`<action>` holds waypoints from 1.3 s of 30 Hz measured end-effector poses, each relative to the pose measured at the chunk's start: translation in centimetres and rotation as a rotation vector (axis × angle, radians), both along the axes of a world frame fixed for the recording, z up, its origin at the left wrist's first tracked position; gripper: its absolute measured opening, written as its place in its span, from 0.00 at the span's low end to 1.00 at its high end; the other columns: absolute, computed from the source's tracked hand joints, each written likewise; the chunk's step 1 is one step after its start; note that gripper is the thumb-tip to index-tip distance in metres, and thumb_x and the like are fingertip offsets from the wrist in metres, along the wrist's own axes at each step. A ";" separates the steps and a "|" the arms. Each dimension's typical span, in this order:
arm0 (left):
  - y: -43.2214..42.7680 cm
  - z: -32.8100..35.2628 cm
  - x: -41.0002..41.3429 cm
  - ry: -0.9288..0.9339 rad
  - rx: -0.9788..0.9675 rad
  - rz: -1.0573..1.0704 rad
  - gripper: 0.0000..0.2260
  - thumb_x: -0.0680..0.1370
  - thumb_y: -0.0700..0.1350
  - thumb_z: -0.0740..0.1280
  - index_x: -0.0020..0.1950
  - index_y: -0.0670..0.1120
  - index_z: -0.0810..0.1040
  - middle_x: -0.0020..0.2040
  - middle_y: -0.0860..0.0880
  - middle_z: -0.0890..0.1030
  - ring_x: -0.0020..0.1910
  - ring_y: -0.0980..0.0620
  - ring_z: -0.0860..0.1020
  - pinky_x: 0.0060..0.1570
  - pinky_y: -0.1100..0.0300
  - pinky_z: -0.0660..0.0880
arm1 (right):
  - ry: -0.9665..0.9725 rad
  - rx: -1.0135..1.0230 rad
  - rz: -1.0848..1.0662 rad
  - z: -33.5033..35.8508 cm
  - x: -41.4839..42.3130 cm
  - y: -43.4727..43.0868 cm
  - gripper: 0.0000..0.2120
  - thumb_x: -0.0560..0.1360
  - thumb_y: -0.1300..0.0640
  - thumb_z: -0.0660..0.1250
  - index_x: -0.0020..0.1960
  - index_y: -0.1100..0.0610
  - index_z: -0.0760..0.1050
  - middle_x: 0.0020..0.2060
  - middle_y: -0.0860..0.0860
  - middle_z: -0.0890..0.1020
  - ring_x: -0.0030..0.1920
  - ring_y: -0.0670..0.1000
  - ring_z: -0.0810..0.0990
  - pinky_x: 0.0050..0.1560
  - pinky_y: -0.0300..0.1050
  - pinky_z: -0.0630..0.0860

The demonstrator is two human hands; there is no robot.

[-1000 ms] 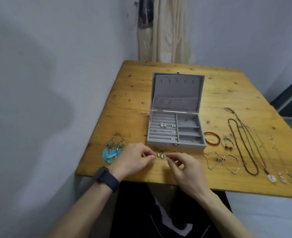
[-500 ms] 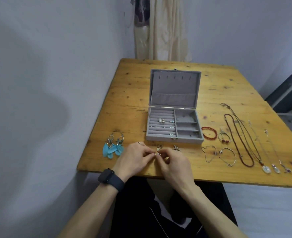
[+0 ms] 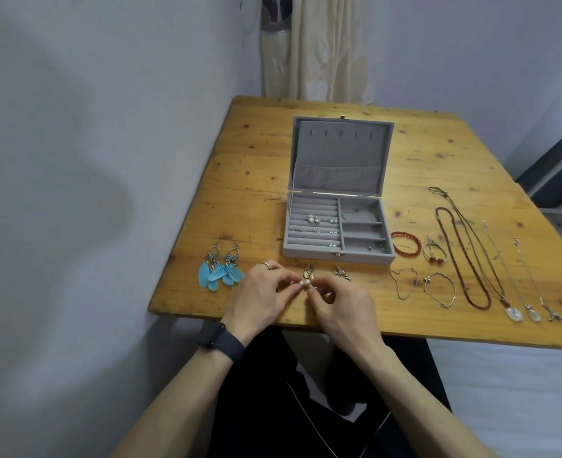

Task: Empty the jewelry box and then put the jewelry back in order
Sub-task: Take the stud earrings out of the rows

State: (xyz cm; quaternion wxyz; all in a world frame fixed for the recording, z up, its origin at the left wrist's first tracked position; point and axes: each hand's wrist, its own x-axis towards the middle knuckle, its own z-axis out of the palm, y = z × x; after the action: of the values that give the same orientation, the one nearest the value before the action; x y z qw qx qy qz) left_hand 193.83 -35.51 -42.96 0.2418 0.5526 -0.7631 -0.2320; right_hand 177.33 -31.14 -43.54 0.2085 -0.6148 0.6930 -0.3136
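The grey jewelry box (image 3: 365,257) stands open on the wooden table, with several small stud earrings (image 3: 314,219) in its ring rolls. In front of it my left hand (image 3: 261,294) and my right hand (image 3: 340,304) meet, both pinching a pearl earring (image 3: 304,285) between their fingertips. A gold drop earring pair (image 3: 308,272) lies just beyond my fingers, and a small silver earring pair (image 3: 342,273) lies to its right. Blue feather earrings (image 3: 220,271) lie to the left of my left hand.
Right of the box lie a red bead bracelet (image 3: 405,244), a thin bracelet with red beads (image 3: 434,254), two chain bracelets (image 3: 438,287) and several long necklaces (image 3: 471,256) with pendants. The table's front edge (image 3: 405,333) runs under my wrists. A wall is on the left.
My hands have come together from apart and lifted the pearl earring between their fingertips. The camera has tilted slightly, so the table sits higher in view.
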 end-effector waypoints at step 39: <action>0.8 0.5 0.1 -0.039 0.034 -0.015 0.11 0.77 0.53 0.70 0.59 0.58 0.82 0.51 0.59 0.78 0.47 0.60 0.74 0.46 0.62 0.76 | -0.088 -0.066 0.044 0.0 -2.6 2.3 0.13 0.72 0.53 0.76 0.56 0.50 0.80 0.40 0.42 0.79 0.40 0.42 0.78 0.45 0.42 0.78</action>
State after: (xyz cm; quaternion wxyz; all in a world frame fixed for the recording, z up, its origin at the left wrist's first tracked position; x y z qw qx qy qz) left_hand 193.88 -34.72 -42.44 0.2160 0.5553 -0.7677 -0.2360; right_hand 174.74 -28.84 -43.53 0.2253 -0.6221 0.6585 -0.3586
